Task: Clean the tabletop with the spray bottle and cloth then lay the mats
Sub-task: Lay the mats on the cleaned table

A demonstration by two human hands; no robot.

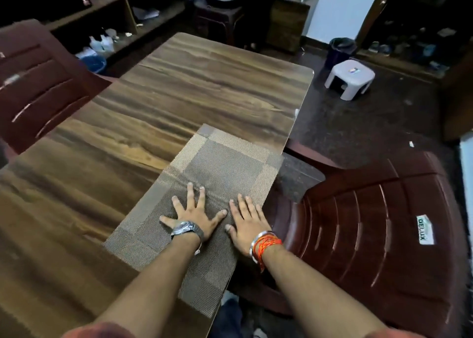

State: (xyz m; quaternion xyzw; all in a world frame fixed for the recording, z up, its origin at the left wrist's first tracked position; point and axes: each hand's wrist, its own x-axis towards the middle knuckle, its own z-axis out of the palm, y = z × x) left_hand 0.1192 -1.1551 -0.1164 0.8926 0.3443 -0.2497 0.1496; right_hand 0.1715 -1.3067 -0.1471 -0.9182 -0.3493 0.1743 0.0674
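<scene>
A woven brown-and-beige mat (pixel 220 168) lies flat along the right edge of the wooden table (pixel 179 92). My left hand (pixel 194 213), with a wristwatch, rests on the mat with its fingers spread and straight. Just to its right, my right hand (pixel 247 218), with orange threads and a bangle on the wrist, also lies flat on the mat near the table's edge. Neither hand holds anything. No spray bottle or cloth shows on the tabletop.
A maroon plastic chair (pixel 371 225) stands close at the right, another maroon chair (pixel 38 81) at the left. A white stool (pixel 349 78) and a dark bin (pixel 341 47) sit on the floor beyond. Shelves with bottles (pixel 102 42) line the back left.
</scene>
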